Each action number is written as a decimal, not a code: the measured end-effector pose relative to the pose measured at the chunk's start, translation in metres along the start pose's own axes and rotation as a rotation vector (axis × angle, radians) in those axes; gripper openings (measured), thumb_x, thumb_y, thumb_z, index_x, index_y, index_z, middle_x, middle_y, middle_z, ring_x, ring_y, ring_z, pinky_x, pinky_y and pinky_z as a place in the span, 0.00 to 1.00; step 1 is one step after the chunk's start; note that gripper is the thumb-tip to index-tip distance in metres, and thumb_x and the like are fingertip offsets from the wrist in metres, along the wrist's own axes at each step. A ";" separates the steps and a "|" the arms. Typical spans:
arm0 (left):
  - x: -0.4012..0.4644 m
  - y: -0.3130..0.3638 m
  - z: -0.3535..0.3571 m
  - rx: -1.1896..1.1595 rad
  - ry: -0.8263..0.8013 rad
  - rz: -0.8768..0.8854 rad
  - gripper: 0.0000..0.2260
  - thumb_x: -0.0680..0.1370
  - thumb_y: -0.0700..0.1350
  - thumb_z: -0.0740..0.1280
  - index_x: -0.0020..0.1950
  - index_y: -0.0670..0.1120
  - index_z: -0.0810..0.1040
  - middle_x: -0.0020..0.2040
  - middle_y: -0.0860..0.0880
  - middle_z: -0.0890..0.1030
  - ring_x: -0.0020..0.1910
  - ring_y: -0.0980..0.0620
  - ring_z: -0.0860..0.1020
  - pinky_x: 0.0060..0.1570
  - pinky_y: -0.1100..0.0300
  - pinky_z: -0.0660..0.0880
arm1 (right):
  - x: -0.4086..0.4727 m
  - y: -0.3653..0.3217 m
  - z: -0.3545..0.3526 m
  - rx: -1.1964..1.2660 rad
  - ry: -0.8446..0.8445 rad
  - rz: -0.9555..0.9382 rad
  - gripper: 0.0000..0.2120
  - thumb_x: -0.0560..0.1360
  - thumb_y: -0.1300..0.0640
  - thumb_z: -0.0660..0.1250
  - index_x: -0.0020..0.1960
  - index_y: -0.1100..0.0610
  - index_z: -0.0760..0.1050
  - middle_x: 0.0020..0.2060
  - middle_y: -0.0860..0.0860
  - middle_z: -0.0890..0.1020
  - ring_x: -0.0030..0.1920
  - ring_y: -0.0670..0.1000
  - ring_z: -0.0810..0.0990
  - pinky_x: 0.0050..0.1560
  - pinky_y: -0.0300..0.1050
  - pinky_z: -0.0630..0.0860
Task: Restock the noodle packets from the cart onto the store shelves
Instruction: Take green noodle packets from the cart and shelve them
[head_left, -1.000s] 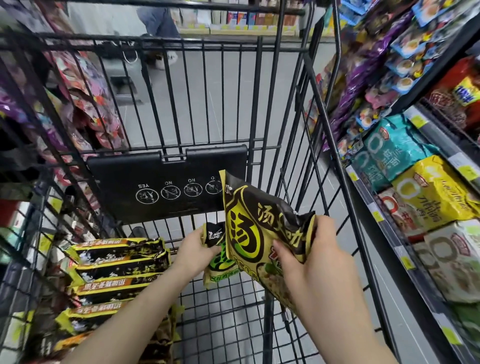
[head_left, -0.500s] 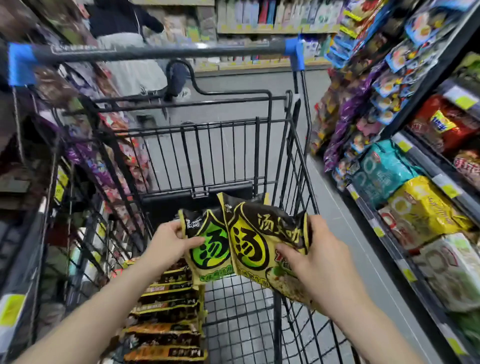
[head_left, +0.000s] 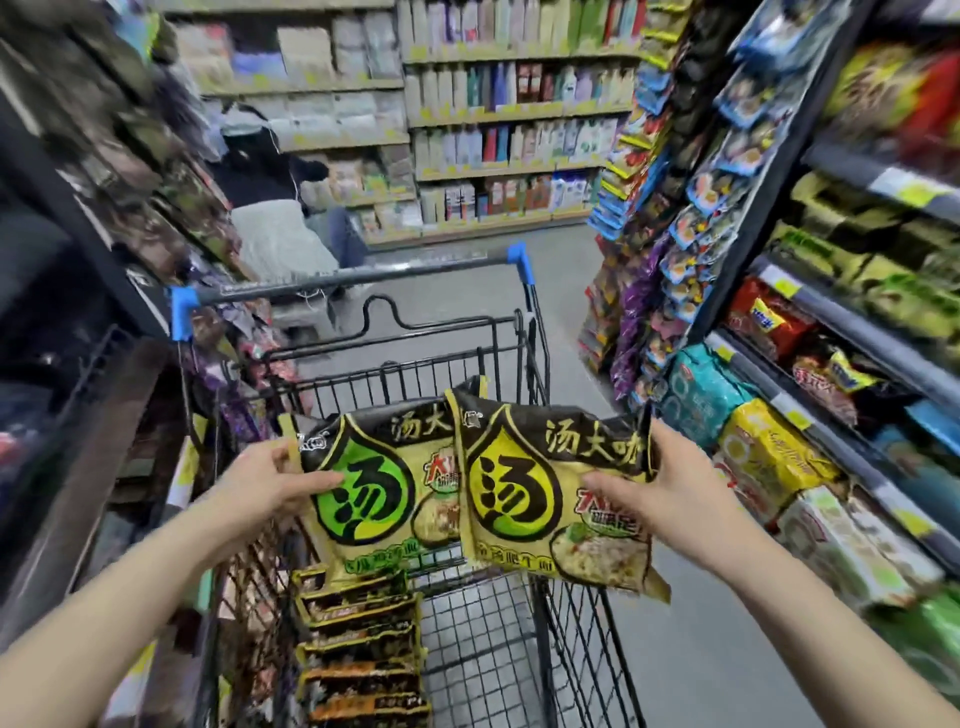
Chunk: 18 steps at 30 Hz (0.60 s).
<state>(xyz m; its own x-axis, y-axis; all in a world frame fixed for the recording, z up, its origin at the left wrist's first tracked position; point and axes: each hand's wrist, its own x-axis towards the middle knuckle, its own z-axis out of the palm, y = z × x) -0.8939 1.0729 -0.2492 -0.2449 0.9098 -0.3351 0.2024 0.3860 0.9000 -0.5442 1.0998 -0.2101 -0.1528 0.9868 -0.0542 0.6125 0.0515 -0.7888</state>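
Two noodle packets are up above the cart, side by side and overlapping at the middle. Your left hand pinches the green-logo packet at its left edge, fingers curled round it. Your right hand grips the yellow-logo packet at its right edge, thumb across the front. More packets stand stacked on edge in the cart below. Stocked shelves line your right, with another person farther down the aisle.
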 end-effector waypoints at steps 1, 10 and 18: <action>-0.007 0.011 -0.001 -0.011 -0.013 0.017 0.33 0.47 0.56 0.82 0.39 0.42 0.67 0.26 0.50 0.62 0.23 0.53 0.62 0.26 0.60 0.58 | -0.007 -0.004 -0.013 0.025 0.010 0.004 0.17 0.67 0.54 0.76 0.51 0.49 0.73 0.46 0.42 0.81 0.47 0.42 0.79 0.48 0.41 0.74; -0.057 0.080 0.036 -0.019 -0.289 0.139 0.27 0.56 0.42 0.80 0.47 0.32 0.73 0.38 0.35 0.77 0.28 0.47 0.75 0.28 0.61 0.70 | -0.101 0.002 -0.126 0.164 0.150 0.079 0.14 0.67 0.57 0.76 0.49 0.52 0.75 0.41 0.42 0.83 0.36 0.34 0.81 0.31 0.25 0.73; -0.127 0.121 0.137 0.031 -0.535 0.265 0.43 0.40 0.54 0.83 0.49 0.35 0.78 0.42 0.38 0.84 0.40 0.43 0.83 0.40 0.55 0.80 | -0.248 0.039 -0.211 0.186 0.336 0.200 0.16 0.66 0.56 0.77 0.52 0.54 0.77 0.41 0.47 0.86 0.38 0.43 0.85 0.37 0.32 0.77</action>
<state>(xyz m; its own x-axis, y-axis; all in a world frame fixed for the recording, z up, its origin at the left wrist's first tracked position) -0.7083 1.0254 -0.1362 0.3273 0.9231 -0.2017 0.2211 0.1327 0.9662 -0.3192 0.8898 -0.0984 0.2343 0.9714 -0.0390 0.4494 -0.1438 -0.8817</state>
